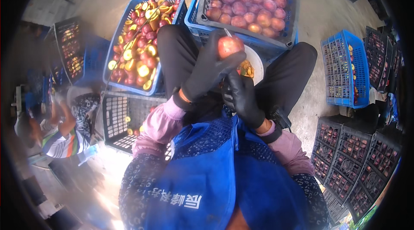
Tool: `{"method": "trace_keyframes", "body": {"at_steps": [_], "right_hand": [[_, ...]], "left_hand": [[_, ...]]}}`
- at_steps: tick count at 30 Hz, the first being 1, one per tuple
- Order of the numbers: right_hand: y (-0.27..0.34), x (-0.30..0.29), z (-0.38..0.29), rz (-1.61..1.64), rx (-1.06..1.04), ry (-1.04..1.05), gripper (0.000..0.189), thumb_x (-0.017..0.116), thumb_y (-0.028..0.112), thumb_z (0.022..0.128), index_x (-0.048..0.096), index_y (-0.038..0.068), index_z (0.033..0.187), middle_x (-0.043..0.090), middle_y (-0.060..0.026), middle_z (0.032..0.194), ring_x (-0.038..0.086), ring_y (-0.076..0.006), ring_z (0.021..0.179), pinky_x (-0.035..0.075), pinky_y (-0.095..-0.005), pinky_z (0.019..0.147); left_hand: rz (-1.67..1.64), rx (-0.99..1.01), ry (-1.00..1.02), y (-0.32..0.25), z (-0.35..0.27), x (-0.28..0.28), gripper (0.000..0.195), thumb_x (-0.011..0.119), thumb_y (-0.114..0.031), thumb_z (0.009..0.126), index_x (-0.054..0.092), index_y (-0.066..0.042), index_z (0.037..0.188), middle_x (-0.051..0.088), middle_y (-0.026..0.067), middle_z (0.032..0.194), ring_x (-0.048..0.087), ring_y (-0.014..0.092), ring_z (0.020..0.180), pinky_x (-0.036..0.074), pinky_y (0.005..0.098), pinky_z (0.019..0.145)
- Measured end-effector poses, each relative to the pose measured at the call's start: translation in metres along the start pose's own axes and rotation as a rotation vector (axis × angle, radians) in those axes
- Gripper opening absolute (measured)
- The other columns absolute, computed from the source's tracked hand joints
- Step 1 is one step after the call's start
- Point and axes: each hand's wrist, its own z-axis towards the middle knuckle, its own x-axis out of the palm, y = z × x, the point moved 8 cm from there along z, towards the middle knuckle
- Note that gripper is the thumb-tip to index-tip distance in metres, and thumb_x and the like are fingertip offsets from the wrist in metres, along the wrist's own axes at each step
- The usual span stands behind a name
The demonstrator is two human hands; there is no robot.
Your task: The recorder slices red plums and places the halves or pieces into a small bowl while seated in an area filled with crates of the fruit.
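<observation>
My left hand (pixel 210 65), in a black glove, holds a red plum (pixel 230 46) between thumb and fingers above my lap. A pale, thin blade-like piece (pixel 228 32) shows at the plum's far side; what it belongs to is hidden. Just below and to the right, my right hand (pixel 241 95), also black-gloved, is curled close to the left hand; whether anything is inside it cannot be told. Beyond the hands, a white bowl (pixel 257 62) with yellowish fruit pieces (pixel 246 69) stands between my knees.
A blue crate (pixel 113 49) of whole and cut plums stands left; a black crate (pixel 202 13) of whole plums rests on a blue crate (pixel 190 16) ahead. Below left is a black crate (pixel 118 113) with few fruits. Another person (pixel 64 136) sits far left. Stacked crates (pixel 344 159) stand right.
</observation>
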Motion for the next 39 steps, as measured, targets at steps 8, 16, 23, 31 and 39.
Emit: {"method": "trace_keyframes", "body": {"at_steps": [8, 16, 23, 31, 39], "right_hand": [[0.076, -0.006, -0.006, -0.187, -0.319, -0.018, 0.022, 0.058, 0.015, 0.091, 0.058, -0.006, 0.096, 0.053, -0.0070, 0.063, 0.053, -0.0163, 0.057, 0.044, -0.0324, 0.058], [0.032, -0.002, -0.003, 0.086, -0.031, 0.057, 0.021, 0.055, 0.019, 0.094, 0.060, 0.000, 0.087, 0.048, 0.0010, 0.060, 0.045, -0.0085, 0.054, 0.037, -0.0262, 0.052], [0.033, -0.010, -0.034, 0.028, 0.098, 0.106, 0.026, 0.056, 0.026, 0.095, 0.057, 0.007, 0.077, 0.042, 0.0083, 0.060, 0.035, -0.0006, 0.055, 0.028, -0.0210, 0.048], [0.067, -0.036, -0.024, 0.122, -0.090, -0.085, 0.021, 0.063, 0.018, 0.089, 0.059, 0.002, 0.102, 0.054, 0.0025, 0.075, 0.047, -0.0025, 0.064, 0.039, -0.0191, 0.057], [0.105, 0.018, 0.013, -0.189, -0.455, 0.065, 0.042, 0.071, 0.018, 0.082, 0.055, 0.000, 0.116, 0.065, -0.0105, 0.090, 0.062, -0.0142, 0.077, 0.049, -0.0279, 0.071]], "left_hand": [[-0.560, -0.196, 0.096, -0.011, -0.009, 0.010, 0.045, 0.068, -0.021, 0.083, 0.047, 0.000, 0.117, 0.057, 0.0056, 0.102, 0.055, 0.012, 0.092, 0.047, 0.0278, 0.078], [-0.086, 0.024, 0.016, -0.004, -0.006, 0.001, 0.043, 0.058, -0.017, 0.087, 0.043, -0.004, 0.125, 0.052, 0.0071, 0.111, 0.051, 0.013, 0.096, 0.044, 0.0276, 0.084], [0.000, 0.174, -0.127, -0.010, -0.008, -0.011, 0.046, 0.061, -0.015, 0.082, 0.043, -0.001, 0.122, 0.050, 0.0079, 0.108, 0.052, 0.015, 0.096, 0.045, 0.0274, 0.082], [-0.203, 0.053, 0.059, -0.016, -0.023, -0.022, 0.054, 0.059, -0.011, 0.079, 0.041, -0.002, 0.130, 0.047, 0.0080, 0.120, 0.046, 0.015, 0.113, 0.039, 0.0273, 0.095], [-0.207, 0.142, 0.048, -0.036, -0.053, -0.024, 0.054, 0.060, -0.014, 0.080, 0.042, -0.001, 0.129, 0.046, 0.0083, 0.123, 0.044, 0.017, 0.117, 0.034, 0.0297, 0.100]]}}
